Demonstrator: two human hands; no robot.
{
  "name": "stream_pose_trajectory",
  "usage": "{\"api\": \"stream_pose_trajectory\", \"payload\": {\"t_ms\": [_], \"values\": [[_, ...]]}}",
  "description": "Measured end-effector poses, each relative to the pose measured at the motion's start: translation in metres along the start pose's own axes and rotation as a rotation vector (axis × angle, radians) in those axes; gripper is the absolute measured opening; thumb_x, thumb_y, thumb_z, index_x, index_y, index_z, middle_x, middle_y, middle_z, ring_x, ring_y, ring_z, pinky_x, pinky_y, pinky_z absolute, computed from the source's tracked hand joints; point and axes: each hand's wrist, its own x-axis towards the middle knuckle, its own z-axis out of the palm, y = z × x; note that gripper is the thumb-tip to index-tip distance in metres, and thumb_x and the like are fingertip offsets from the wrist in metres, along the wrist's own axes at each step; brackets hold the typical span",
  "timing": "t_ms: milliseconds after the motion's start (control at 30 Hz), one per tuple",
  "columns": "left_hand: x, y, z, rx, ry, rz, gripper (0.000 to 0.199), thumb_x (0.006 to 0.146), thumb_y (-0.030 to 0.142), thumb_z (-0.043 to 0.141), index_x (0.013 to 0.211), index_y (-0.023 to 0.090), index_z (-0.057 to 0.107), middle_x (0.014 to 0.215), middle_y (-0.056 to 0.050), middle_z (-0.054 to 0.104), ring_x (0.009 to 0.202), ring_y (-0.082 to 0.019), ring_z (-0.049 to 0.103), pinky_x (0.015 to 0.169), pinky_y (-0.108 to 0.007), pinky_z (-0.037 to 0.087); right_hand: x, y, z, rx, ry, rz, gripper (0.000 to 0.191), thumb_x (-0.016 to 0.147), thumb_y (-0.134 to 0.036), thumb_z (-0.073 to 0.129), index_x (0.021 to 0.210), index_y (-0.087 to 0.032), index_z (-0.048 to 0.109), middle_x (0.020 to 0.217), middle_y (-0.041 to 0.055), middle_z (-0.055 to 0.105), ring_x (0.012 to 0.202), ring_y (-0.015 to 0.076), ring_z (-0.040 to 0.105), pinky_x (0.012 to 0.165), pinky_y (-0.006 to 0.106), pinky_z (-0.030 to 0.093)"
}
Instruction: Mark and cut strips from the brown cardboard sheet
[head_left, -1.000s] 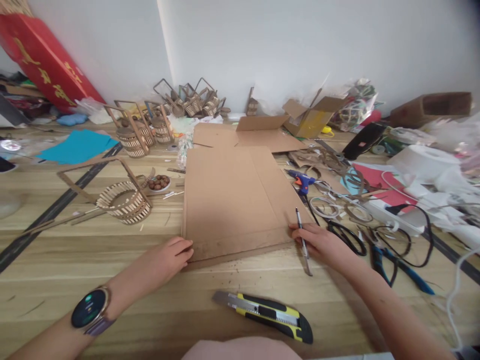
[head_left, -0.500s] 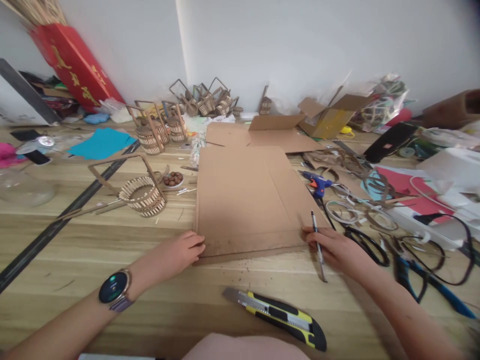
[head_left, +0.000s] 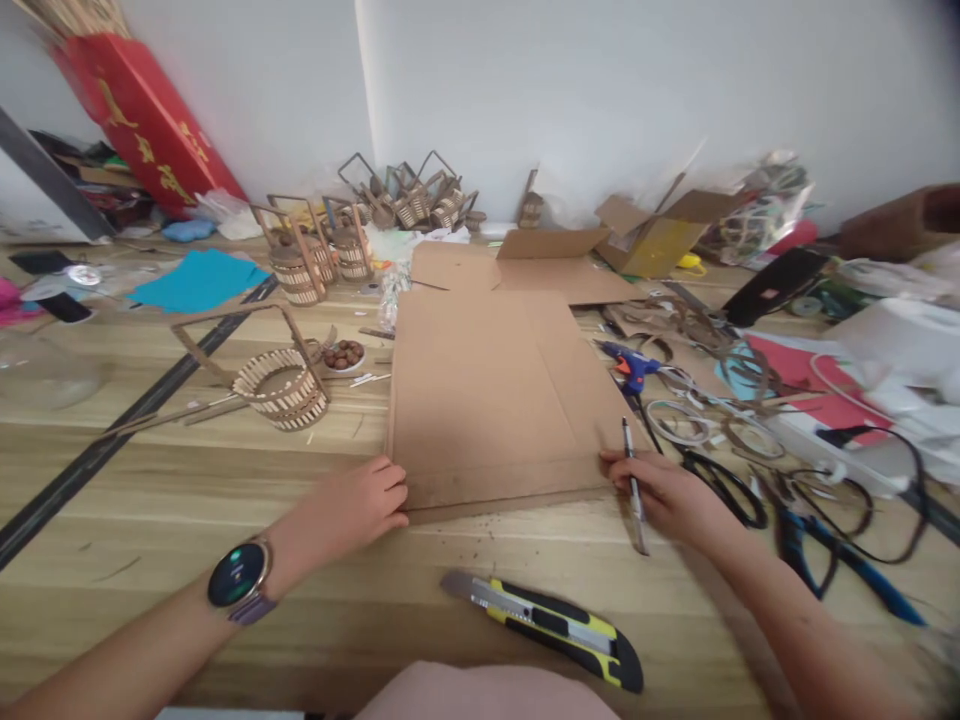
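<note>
A large flat piece of cardboard [head_left: 487,390] lies on the wooden table in front of me. My left hand [head_left: 367,502], with a watch on the wrist, grips its near left corner, fingers on top and thumb at the edge. At the near right corner my right hand [head_left: 667,492] pinches the cardboard's edge. A slim pen [head_left: 634,490] is held between the fingers of that same hand, pointing toward me. Closer to my body lies a yellow and black utility knife [head_left: 551,628], its blade out and pointing left.
A small wooden basket [head_left: 283,388] and a bowl of brown nuts [head_left: 344,355] stand left. Right of the cardboard are a blue glue gun [head_left: 631,366], coiled strips and blue-handled pliers [head_left: 840,560]. Behind lie more cardboard [head_left: 555,280] and an open box [head_left: 656,240].
Both hands keep their places at the cardboard's near corners. The view has shifted very slightly; the cardboard and utility knife otherwise look the same.
</note>
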Motion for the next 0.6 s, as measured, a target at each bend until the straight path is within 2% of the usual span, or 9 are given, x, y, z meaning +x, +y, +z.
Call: {"api": "stream_pose_trajectory", "payload": {"t_ms": [100, 200, 433, 600], "values": [[0.0, 0.009, 0.007, 0.114, -0.04, -0.02, 0.016, 0.087, 0.028, 0.077, 0.088, 0.015, 0.068, 0.098, -0.01, 0.07, 0.091, -0.027, 0.063, 0.074, -0.036, 0.051, 0.002, -0.005, -0.001, 0.02, 0.031, 0.036, 0.019, 0.091, -0.024, 0.05, 0.083, -0.025, 0.068, 0.109, 0.0088, 0.078, 0.102, 0.0265, 0.071, 0.092, 0.047, 0.052], [0.0, 0.011, 0.013, 0.157, -0.02, -0.019, 0.015, 0.086, 0.026, 0.077, 0.09, 0.014, 0.069, 0.098, -0.011, 0.07, 0.091, -0.029, 0.064, 0.076, -0.038, 0.052, 0.003, -0.007, 0.0, 0.074, 0.053, 0.07, 0.017, 0.09, -0.024, 0.052, 0.083, -0.024, 0.068, 0.107, 0.009, 0.078, 0.103, 0.0257, 0.07, 0.09, 0.044, 0.053], [-0.003, 0.004, 0.015, 0.167, -0.025, -0.013, 0.014, 0.091, 0.026, 0.072, 0.096, 0.014, 0.07, 0.105, -0.012, 0.072, 0.095, -0.028, 0.066, 0.077, -0.037, 0.053, 0.004, -0.016, -0.005, 0.064, 0.034, 0.072, 0.016, 0.087, -0.018, 0.055, 0.083, -0.025, 0.069, 0.108, 0.0072, 0.078, 0.103, 0.0251, 0.069, 0.089, 0.041, 0.053], [-0.007, -0.002, 0.014, 0.195, -0.021, 0.018, 0.017, 0.093, 0.028, 0.069, 0.101, 0.014, 0.071, 0.111, -0.013, 0.072, 0.101, -0.028, 0.066, 0.086, -0.038, 0.053, 0.005, -0.026, -0.006, 0.034, 0.028, 0.081, 0.018, 0.087, -0.017, 0.054, 0.083, -0.025, 0.069, 0.108, 0.0065, 0.078, 0.1, 0.0244, 0.069, 0.089, 0.04, 0.054]]}}
